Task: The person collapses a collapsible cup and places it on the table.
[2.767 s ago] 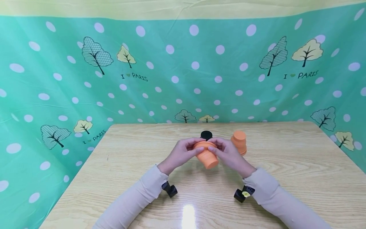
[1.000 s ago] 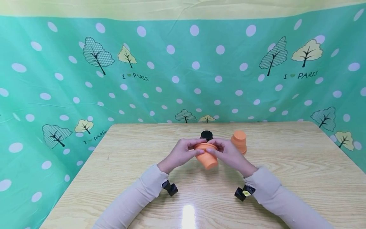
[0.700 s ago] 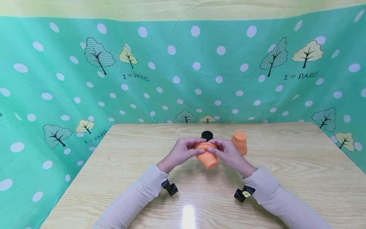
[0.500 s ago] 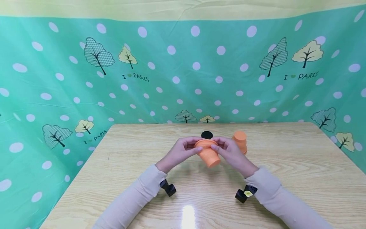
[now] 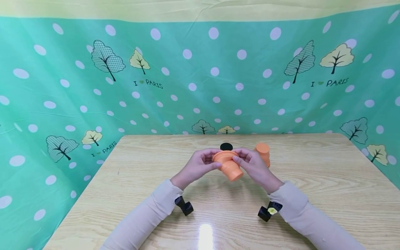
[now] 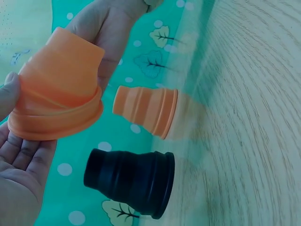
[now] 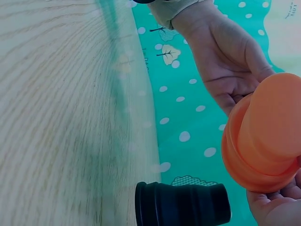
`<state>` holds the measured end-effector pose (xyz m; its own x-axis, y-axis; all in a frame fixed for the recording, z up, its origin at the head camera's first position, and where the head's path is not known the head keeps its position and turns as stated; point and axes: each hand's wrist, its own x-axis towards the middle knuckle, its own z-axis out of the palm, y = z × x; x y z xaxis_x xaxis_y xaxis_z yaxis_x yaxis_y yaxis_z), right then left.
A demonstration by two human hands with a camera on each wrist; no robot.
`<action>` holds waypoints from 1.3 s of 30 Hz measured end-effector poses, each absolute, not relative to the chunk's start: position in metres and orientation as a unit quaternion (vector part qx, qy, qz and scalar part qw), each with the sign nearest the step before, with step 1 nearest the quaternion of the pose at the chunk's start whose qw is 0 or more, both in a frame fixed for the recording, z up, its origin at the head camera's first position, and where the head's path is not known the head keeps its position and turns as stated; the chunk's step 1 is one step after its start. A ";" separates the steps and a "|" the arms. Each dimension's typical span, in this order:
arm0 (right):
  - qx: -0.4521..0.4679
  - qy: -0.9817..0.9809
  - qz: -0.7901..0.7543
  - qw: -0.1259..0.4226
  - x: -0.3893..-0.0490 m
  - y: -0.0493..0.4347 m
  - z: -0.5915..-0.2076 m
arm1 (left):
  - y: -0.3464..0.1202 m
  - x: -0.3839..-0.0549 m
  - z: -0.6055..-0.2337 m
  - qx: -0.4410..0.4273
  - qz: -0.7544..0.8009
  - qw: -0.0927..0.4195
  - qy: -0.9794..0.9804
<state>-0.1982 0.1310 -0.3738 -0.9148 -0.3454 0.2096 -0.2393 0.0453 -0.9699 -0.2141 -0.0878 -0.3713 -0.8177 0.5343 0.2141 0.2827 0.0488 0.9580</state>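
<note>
Both hands hold an orange collapsible cup [image 5: 232, 169] just above the table, its rim toward the back and its narrow base tilted forward and to the right. My left hand [image 5: 200, 165] grips the rim's left side, and my right hand [image 5: 255, 167] the right side, thumbs on the near wall. In the left wrist view the held cup [image 6: 61, 75] looks bent, one side of its wall folded in by the rim. Behind it a black collapsible cup [image 5: 226, 146] stands base up, partly hidden. A second orange cup [image 5: 263, 152] stands base up behind my right hand.
The wooden table [image 5: 140, 166] reaches back to a green dotted curtain [image 5: 175, 80] with printed trees. A black camera [image 5: 185, 206] is strapped to the left wrist, another camera [image 5: 265, 212] to the right.
The held cup's base has swung to the right and slightly up, and its wall has bent near the rim. Both hands stay on it, shifting slightly. The standing cups have not moved.
</note>
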 end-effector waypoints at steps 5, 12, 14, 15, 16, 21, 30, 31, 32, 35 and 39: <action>-0.192 0.730 -0.655 0.034 -0.198 0.130 -0.373 | -0.086 -0.212 -0.369 0.275 0.628 0.093 0.722; -0.195 0.726 -0.658 0.032 -0.198 0.129 -0.373 | -0.085 -0.211 -0.368 0.267 0.625 0.084 0.729; -0.197 0.724 -0.660 0.030 -0.197 0.129 -0.373 | -0.085 -0.211 -0.368 0.266 0.625 0.083 0.729; -0.198 0.724 -0.660 0.029 -0.197 0.130 -0.373 | -0.084 -0.211 -0.368 0.266 0.624 0.081 0.730; -0.198 0.724 -0.660 0.028 -0.197 0.130 -0.373 | -0.084 -0.211 -0.368 0.265 0.622 0.080 0.732; -0.200 0.731 -0.652 0.023 -0.197 0.130 -0.374 | -0.084 -0.214 -0.371 0.264 0.618 0.072 0.737; -0.190 0.751 -0.632 -0.005 -0.195 0.128 -0.376 | -0.086 -0.216 -0.373 0.270 0.599 0.059 0.751; -0.188 0.752 -0.632 -0.008 -0.194 0.128 -0.376 | -0.086 -0.216 -0.373 0.269 0.597 0.057 0.753; -0.186 0.752 -0.633 -0.011 -0.194 0.127 -0.376 | -0.085 -0.215 -0.373 0.269 0.595 0.054 0.755; -0.182 0.748 -0.638 -0.019 -0.195 0.126 -0.377 | -0.084 -0.214 -0.372 0.267 0.587 0.043 0.764; -0.183 0.743 -0.643 -0.026 -0.196 0.125 -0.379 | -0.082 -0.209 -0.365 0.259 0.574 0.025 0.776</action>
<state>-0.1956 0.1254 -0.3791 -0.9320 -0.2386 0.2729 -0.3043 0.1057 -0.9467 -0.2089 -0.0816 -0.3649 -0.8648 0.4305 0.2584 0.3729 0.2063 0.9046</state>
